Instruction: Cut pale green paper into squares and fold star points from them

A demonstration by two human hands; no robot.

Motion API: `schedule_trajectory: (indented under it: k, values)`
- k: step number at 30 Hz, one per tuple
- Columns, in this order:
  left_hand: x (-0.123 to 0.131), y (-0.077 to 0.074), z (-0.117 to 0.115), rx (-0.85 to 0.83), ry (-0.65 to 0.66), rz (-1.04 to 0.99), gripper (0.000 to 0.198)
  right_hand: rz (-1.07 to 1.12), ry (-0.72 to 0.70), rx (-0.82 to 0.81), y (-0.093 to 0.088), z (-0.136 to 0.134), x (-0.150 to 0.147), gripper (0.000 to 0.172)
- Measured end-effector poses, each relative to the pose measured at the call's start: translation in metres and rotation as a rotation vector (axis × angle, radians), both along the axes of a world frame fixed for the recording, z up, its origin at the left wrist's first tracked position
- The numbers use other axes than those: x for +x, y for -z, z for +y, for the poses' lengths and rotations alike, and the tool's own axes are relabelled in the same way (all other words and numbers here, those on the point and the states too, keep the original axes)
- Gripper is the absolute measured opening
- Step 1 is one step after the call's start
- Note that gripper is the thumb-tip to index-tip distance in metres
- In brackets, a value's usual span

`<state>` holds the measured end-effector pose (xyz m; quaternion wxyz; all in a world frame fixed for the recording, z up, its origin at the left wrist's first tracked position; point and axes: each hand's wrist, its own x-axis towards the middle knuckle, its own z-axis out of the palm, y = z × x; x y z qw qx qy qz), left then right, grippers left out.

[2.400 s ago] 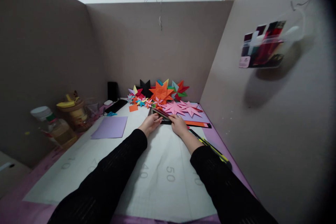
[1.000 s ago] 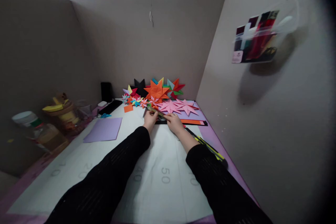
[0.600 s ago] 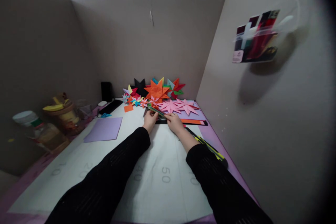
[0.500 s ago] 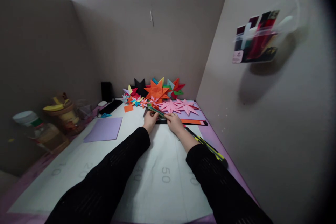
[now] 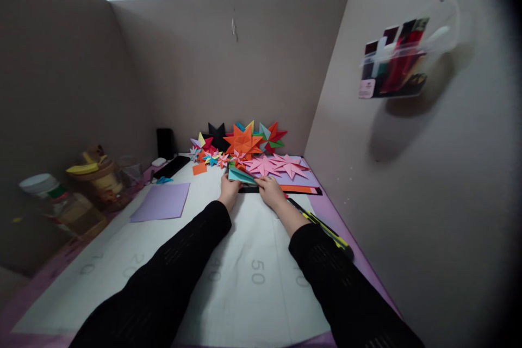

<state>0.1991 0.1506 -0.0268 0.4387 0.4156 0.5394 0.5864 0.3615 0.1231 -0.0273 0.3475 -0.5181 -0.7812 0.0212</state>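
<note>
Between my hands is a folded paper piece showing a light teal face, held near the back of the table. My left hand is closed on its left end, and my right hand pinches its right end. Beneath and behind my fingers lie flat black and orange paper strips, partly covered by the hands. Two pink paper stars rest just beyond. Behind them, an orange paper star leans among other coloured stars.
A lilac paper sheet lies to the left, with a black phone behind it. A jar and a basket stand at the left edge. A black and yellow tool lies by my right forearm. Partition walls enclose the table.
My left hand has shifted slightly left, and the paper between my hands has turned so that its light teal face shows. My right hand has stayed nearly in place.
</note>
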Motion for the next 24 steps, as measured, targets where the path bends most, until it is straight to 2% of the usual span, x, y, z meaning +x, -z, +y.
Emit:
schedule_trajectory:
  k: [4, 9, 12, 16, 20, 24]
  values:
    - [-0.0002, -0.0018, 0.0017, -0.025, -0.072, -0.016, 0.053, -0.012, -0.008, 0.007, -0.0009, -0.0011, 0.0004, 0.041]
    - [0.0001, -0.0024, 0.0007, -0.007, -0.096, 0.006, 0.050, -0.021, -0.013, 0.033, -0.0010, -0.0018, 0.0006, 0.038]
    - [0.0010, -0.0009, 0.0017, -0.001, -0.109, 0.029, 0.041, -0.022, -0.008, 0.034, -0.0014, -0.0022, 0.0001, 0.038]
    - [0.0025, -0.0007, 0.0028, -0.002, -0.049, 0.050, 0.021, -0.027, -0.005, 0.008, -0.0018, -0.0025, -0.0004, 0.038]
    - [0.0022, -0.0037, 0.0003, 0.007, 0.022, 0.040, 0.027, -0.025, -0.003, 0.017, -0.0008, -0.0020, -0.0005, 0.039]
    - [0.0008, -0.0038, -0.0007, 0.001, 0.024, 0.015, 0.026, -0.024, -0.003, 0.012, 0.0001, -0.0014, -0.0007, 0.040]
